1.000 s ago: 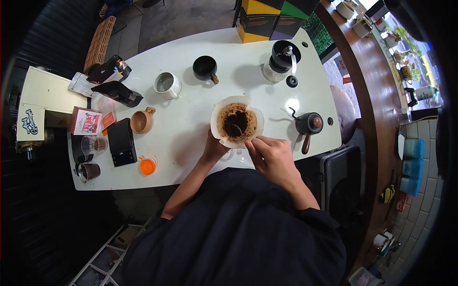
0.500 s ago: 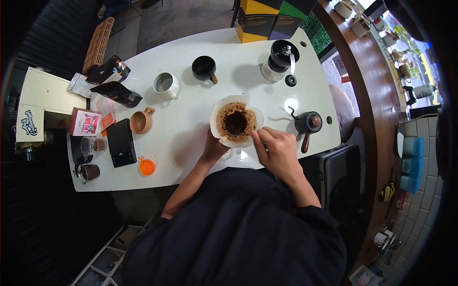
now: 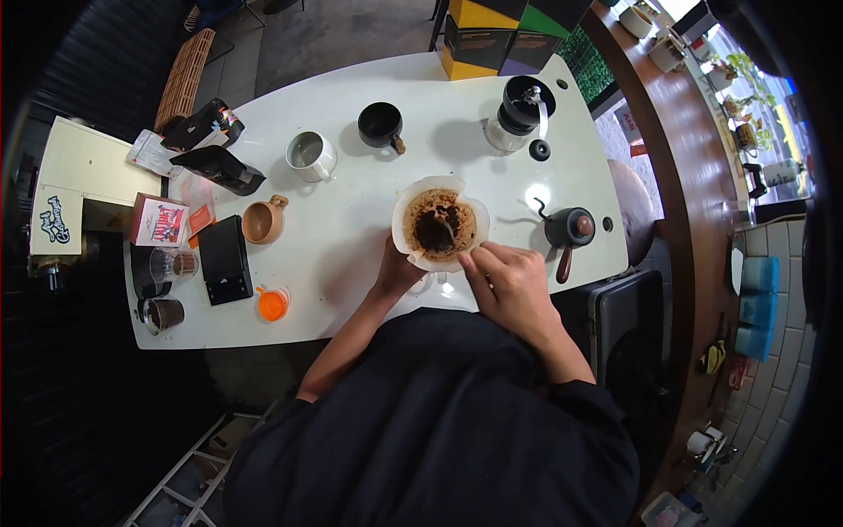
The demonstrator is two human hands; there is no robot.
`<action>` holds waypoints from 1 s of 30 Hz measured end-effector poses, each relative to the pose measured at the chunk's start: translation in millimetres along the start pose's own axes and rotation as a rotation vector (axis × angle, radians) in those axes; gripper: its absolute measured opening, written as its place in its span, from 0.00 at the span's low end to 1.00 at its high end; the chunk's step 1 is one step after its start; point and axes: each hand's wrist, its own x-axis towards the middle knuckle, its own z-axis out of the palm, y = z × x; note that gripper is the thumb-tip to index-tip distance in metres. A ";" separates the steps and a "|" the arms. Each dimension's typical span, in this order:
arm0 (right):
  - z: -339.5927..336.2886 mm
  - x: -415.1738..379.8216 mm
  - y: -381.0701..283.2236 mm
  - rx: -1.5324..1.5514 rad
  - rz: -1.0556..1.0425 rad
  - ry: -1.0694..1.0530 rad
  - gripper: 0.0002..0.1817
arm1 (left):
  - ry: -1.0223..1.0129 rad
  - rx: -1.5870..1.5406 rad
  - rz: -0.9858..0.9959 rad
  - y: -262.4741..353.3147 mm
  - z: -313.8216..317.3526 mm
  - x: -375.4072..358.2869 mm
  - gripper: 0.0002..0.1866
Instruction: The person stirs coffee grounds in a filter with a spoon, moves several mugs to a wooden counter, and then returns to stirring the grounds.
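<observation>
A white paper filter [image 3: 479,215] with dark wet coffee grounds [image 3: 435,230] inside sits in front of my body, over the white table [image 3: 351,220]. Under its left side my left hand [image 3: 399,270] is wrapped round the dripper or vessel below, which the filter mostly hides. At the filter's lower right edge, my right hand [image 3: 505,274] is closed in a pinch. A thin pale thing reaches from its fingertips into the grounds; it is too small to make out clearly.
A black kettle [image 3: 569,227] and a hand grinder [image 3: 518,114] stand to the right. Behind are a black cup [image 3: 380,126] and a white mug [image 3: 311,156]. To the left lie a brown cup [image 3: 262,221], a black scale [image 3: 226,261] and an orange-topped cup [image 3: 273,305].
My right fingertips have shifted slightly left and down along the filter's rim. The grounds look stirred, with dark patches spread differently. The whole view has shifted slightly.
</observation>
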 end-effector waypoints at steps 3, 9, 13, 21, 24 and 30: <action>-0.2 2.9 2.1 -0.025 0.029 0.065 0.14 | 0.003 -0.028 -0.032 -1.0 1.7 0.2 0.29; 3.4 -2.8 -3.2 0.008 0.006 -0.043 0.15 | -0.002 -0.027 -0.012 -3.5 -0.3 0.3 0.30; -8.2 1.2 -6.3 0.163 0.077 -0.023 0.15 | -0.026 -0.059 -0.077 -5.3 -0.8 -1.5 0.29; -2.8 1.5 2.8 0.035 0.107 0.048 0.14 | 0.008 -0.036 -0.044 3.5 0.2 1.9 0.28; 4.6 -1.2 5.9 -0.013 0.092 0.068 0.14 | 0.002 -0.047 -0.043 2.5 1.3 1.7 0.28; -8.5 -4.3 -9.2 0.104 0.063 -0.008 0.14 | 0.009 0.002 -0.014 -3.0 -0.8 -2.2 0.28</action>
